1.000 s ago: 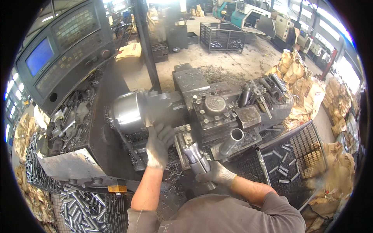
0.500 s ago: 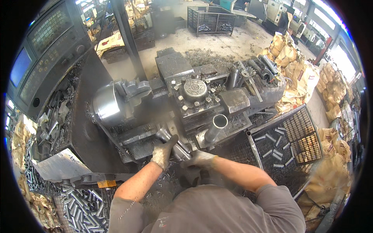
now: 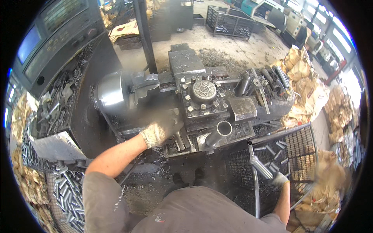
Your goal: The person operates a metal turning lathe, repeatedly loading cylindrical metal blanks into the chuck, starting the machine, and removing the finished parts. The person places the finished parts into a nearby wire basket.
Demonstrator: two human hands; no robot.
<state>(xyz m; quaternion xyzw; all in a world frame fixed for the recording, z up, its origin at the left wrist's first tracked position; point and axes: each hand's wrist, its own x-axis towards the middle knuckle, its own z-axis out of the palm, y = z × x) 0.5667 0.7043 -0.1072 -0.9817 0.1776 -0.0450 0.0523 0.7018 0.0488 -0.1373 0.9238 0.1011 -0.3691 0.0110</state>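
My left hand [image 3: 164, 130], in a white knit glove with a dark palm, reaches over the lathe carriage just left of the tool post [image 3: 202, 99]. Its dark fingers look stretched apart, though they blend into the machine, and nothing shows held in them. Out to the right, my gloved right hand [image 3: 279, 179] is closed round a shiny metal tube [image 3: 262, 167] above a wire-mesh basket [image 3: 301, 155]. A second short piece beside that tube may also be in this grip. The fingers are partly hidden behind the metal.
A large lathe chuck [image 3: 112, 91] stands left of the tool post. An upright tube [image 3: 220, 134] rises from the carriage front. Cut tubes [image 3: 68, 192] lie piled in a mesh bin at lower left. Brown paper sacks [image 3: 303, 89] line the right side; a control panel [image 3: 58, 42] is at upper left.
My hands have parted. The right has carried metal tube from in front of the lathe over to the basket; the left has let go and moved up toward the tool post.
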